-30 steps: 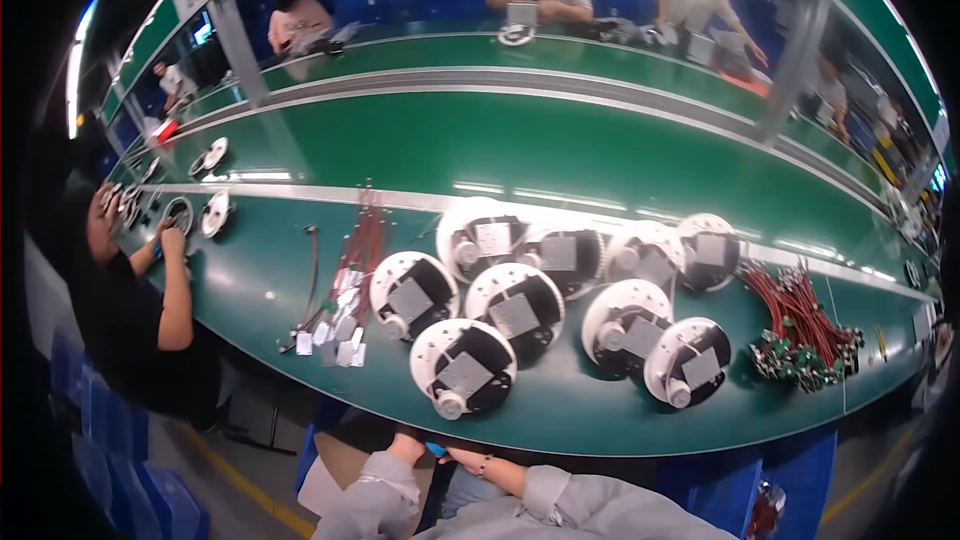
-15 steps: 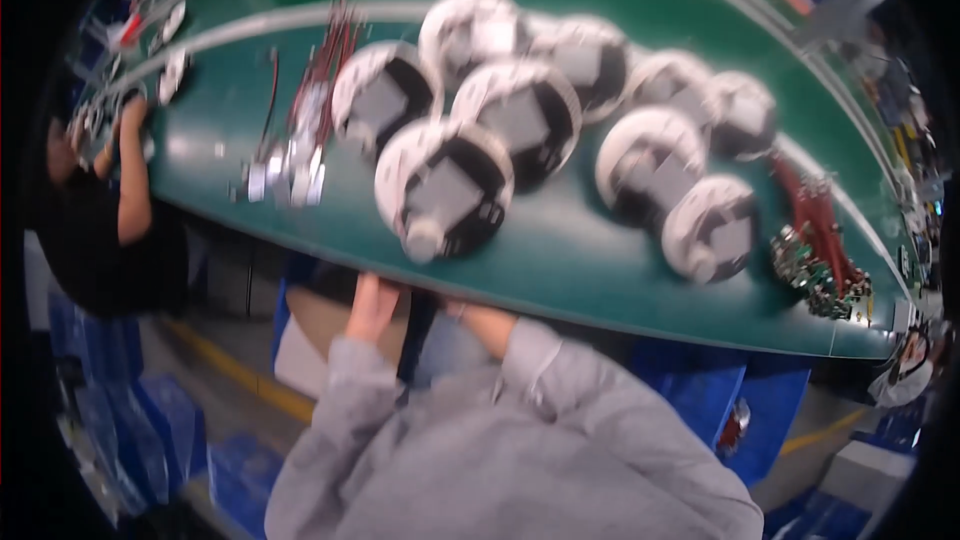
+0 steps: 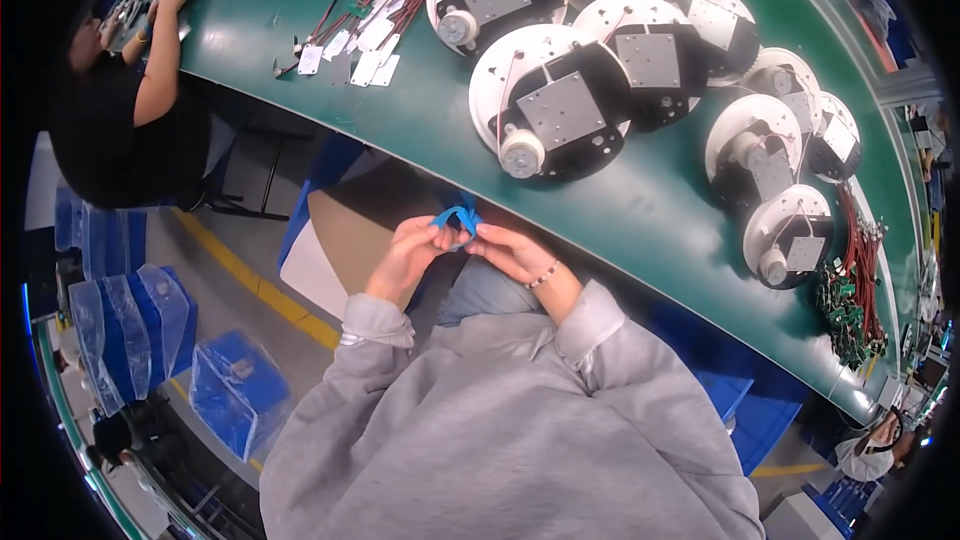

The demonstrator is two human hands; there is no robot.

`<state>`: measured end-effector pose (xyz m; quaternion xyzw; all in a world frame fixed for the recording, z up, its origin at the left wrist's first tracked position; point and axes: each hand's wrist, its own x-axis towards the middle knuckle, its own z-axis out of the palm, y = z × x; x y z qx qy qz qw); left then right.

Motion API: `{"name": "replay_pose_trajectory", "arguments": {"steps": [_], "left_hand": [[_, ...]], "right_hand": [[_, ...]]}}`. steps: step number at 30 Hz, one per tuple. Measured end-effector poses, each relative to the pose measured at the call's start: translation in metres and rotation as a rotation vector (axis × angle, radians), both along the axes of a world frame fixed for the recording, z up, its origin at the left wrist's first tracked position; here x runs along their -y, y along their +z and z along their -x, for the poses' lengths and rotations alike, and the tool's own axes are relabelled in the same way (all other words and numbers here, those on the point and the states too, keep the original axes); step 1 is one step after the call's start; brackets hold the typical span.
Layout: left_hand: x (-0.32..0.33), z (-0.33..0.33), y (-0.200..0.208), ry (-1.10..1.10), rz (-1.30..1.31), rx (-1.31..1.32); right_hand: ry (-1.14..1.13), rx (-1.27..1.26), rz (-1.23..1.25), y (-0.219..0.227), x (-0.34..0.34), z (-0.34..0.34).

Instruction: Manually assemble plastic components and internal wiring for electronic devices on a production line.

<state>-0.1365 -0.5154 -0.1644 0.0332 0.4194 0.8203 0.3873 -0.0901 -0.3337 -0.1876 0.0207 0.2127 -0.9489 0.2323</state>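
Observation:
Over my lap, just below the near edge of the green table, both hands hold a looped blue strip (image 3: 462, 217) that looks like a soft band. My left hand (image 3: 408, 248) pinches its left end between thumb and fingers. The right side of the strip is gripped by my right hand (image 3: 512, 252), which has a beaded bracelet at the wrist. Beyond my hands, on the table, the nearest thing is a round white-and-black assembly (image 3: 560, 105) with a grey plate and a small motor.
Several more round assemblies (image 3: 655, 50) crowd the green table (image 3: 420, 155). Red wire bundles with white tags (image 3: 375, 40) lie left, others with green circuit boards (image 3: 848, 300) right. A co-worker (image 3: 130, 110) sits at the left. Blue bins (image 3: 235, 380) stand on the floor.
The view has swung, so the table now sits higher and tilts more. My hands, partly hidden under the table edge before, have come into sight with the blue strip between them.

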Motion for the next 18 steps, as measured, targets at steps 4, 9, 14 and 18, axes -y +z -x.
{"name": "replay_pose_trajectory", "arguments": {"steps": [4,9,14,18], "left_hand": [[0.002,-0.011,0.007,0.064,0.234,-0.05],[-0.007,-0.028,0.031,0.393,0.889,-0.798],[-0.018,-0.038,0.032,0.22,0.871,-0.783],[-0.007,-0.036,-0.011,-0.178,0.795,-0.514]], "right_hand": [[0.132,0.051,-0.016,0.002,-0.001,-0.004],[0.139,0.201,-0.227,0.013,-0.003,-0.003],[0.104,0.167,-0.304,0.017,0.01,-0.006],[0.033,0.046,-0.722,0.033,0.014,-0.015]]}}
